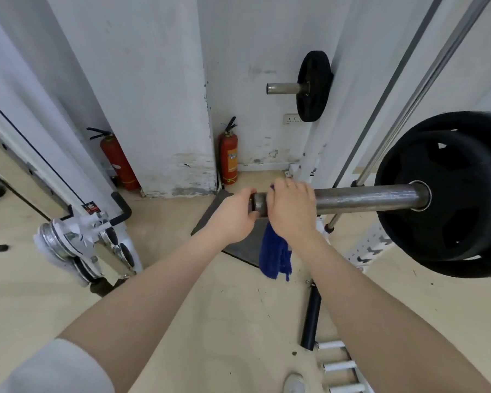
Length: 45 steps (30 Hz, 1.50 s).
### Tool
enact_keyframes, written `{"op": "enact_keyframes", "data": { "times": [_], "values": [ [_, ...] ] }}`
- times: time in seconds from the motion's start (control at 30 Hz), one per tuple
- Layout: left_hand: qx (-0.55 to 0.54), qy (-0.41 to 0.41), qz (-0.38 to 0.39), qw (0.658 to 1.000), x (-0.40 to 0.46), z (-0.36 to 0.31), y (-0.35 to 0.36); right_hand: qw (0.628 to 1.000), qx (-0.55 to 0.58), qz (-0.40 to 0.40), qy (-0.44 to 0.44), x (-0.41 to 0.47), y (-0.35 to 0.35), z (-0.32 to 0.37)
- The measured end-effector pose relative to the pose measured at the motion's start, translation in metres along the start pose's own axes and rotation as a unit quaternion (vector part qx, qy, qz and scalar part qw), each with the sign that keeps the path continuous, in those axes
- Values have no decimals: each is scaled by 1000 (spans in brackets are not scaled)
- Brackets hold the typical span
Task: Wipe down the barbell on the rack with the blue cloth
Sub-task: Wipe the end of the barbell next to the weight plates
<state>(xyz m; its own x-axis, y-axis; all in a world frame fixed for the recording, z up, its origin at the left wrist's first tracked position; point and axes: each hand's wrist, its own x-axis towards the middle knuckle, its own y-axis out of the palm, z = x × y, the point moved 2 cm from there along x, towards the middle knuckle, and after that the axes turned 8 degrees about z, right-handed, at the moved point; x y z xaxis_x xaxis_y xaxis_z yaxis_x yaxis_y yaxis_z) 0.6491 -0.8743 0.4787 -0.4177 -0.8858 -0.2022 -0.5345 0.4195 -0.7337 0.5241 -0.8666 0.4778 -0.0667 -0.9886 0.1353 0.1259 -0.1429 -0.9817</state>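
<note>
Head view: over the tan floor (210, 307), your right hand (291, 209) grips the blue cloth (275, 256) around the barbell (366, 198), and your left hand (234, 215) cups its end.

Both bare arms reach forward, left grip (236, 212) and right grip (291, 208) curled, side by side.

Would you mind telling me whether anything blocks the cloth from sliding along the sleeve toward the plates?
Nothing visible does. The right hand holds the blue cloth at the bar's end, and the bare sleeve runs clear to the black plates.
</note>
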Motion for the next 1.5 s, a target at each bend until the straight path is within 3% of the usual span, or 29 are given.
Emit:
{"op": "enact_keyframes", "data": {
  "times": [0.1, 0.2, 0.27, 0.33, 0.47, 0.57, 0.7, 0.83, 0.9, 1.03, 1.07, 1.17, 1.2, 1.27, 1.37, 1.43, 1.5],
  "values": [
    [12, -9, -15, 1000, -2, -4, 3, 992, 28, -3, -126, -6, -7, -1],
    [28, -24, -33, 999, -6, -8, 5, 997, 52, 52, -21, 15, -19, -61],
    [21, -33, -39, 998, -7, -12, 7, 996, 41, 38, 65, 19, -26, -95],
    [40, -48, -48, 997, -4, -18, 9, 997, 16, 16, 77, 18, -25, -97],
    [137, -31, -101, 985, 6, -44, 15, 998, 13, -33, -46, -4, -11, -61],
    [154, 14, -96, 983, 11, -70, 27, 993, 0, 9, -120, 0, -15, -88],
    [235, 28, -78, 969, 19, -89, 42, 1000, 2, -9, 30, 13, -31, -159],
    [295, 18, -100, 950, 21, -91, 56, 994, 55, -57, 71, 8, -20, -170],
    [305, 21, -123, 944, 21, -91, 59, 996, 35, -72, 28, -1, -11, -151],
    [310, 13, -137, 941, 25, -96, 57, 989, -1, -47, -137, -5, -14, -154],
    [310, 8, -133, 941, 26, -96, 56, 991, -15, -47, -127, 0, -21, -169],
    [313, 3, -134, 940, 26, -96, 57, 992, 91, -39, 75, 14, -40, -217],
    [311, 2, -138, 940, 26, -96, 58, 987, 113, -50, 106, 15, -39, -223],
    [305, -4, -139, 942, 26, -97, 59, 989, 91, -64, 94, 9, -32, -206],
    [304, -9, -142, 942, 26, -97, 59, 994, 60, -87, -31, -5, -16, -177],
    [303, -11, -144, 942, 26, -97, 60, 994, 34, -60, -82, -4, -21, -182],
    [300, -15, -144, 943, 25, -97, 59, 997, 74, -33, 1, 5, -31, -204]
  ]
}}
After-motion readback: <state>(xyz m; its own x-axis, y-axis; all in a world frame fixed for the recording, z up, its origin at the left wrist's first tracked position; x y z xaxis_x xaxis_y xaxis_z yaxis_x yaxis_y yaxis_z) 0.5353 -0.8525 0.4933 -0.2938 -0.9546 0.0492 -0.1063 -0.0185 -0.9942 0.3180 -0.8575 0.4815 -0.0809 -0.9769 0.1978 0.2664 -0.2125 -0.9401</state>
